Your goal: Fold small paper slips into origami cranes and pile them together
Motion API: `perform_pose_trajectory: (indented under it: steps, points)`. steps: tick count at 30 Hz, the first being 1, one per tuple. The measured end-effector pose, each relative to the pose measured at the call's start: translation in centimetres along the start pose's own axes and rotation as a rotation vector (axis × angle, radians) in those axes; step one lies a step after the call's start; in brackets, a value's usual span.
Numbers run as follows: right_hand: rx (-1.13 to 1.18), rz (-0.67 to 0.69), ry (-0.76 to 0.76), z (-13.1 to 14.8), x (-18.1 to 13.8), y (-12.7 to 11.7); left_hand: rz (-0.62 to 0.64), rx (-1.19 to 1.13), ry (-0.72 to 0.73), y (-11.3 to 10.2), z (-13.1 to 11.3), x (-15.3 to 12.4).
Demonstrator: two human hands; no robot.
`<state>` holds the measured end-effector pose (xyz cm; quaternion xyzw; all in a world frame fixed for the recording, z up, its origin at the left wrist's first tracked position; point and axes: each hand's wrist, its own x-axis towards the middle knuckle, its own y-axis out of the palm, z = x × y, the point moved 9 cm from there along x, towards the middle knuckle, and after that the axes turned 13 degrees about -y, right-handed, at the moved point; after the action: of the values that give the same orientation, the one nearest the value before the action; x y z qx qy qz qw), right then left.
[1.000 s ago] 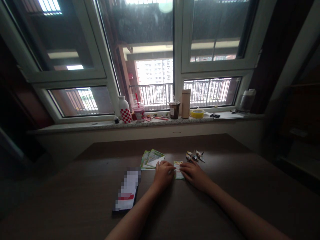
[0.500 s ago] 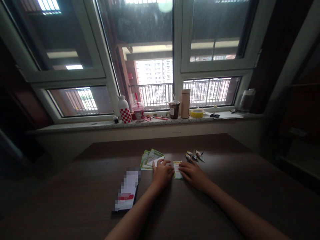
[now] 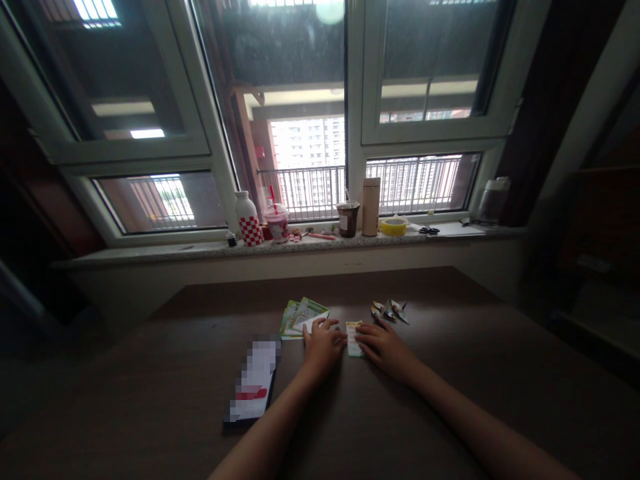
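Note:
A small folded piece of printed paper point(image 3: 353, 337) lies on the dark wooden table point(image 3: 450, 400) between my hands. My left hand point(image 3: 321, 345) rests at its left edge with curled fingers pressing on it. My right hand point(image 3: 383, 345) lies at its right edge, fingers flat on the paper. A fan of green printed sheets point(image 3: 301, 316) sits just behind my left hand. Several small folded paper figures point(image 3: 389, 311) lie behind my right hand.
A phone point(image 3: 253, 382) lies on the table to the left of my left arm. The windowsill behind holds a checked bottle point(image 3: 247, 219), a pink cup point(image 3: 277, 222), a dark cup point(image 3: 348, 219), a tall flask point(image 3: 371, 207), a yellow tape roll point(image 3: 394, 226) and scissors point(image 3: 429, 231).
Both hands and the small paper have shifted slightly away from me and to the left; the paper now looks narrower between the hands.

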<state>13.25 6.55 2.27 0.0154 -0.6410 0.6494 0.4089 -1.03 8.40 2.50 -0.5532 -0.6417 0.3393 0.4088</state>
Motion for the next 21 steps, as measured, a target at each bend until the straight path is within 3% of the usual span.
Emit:
perform_pose_trajectory:
  steps: [21]
  points:
    - [-0.011,0.021,0.017,0.10,0.02,0.04,-0.009,0.005,-0.050,-0.29,0.15,-0.14]
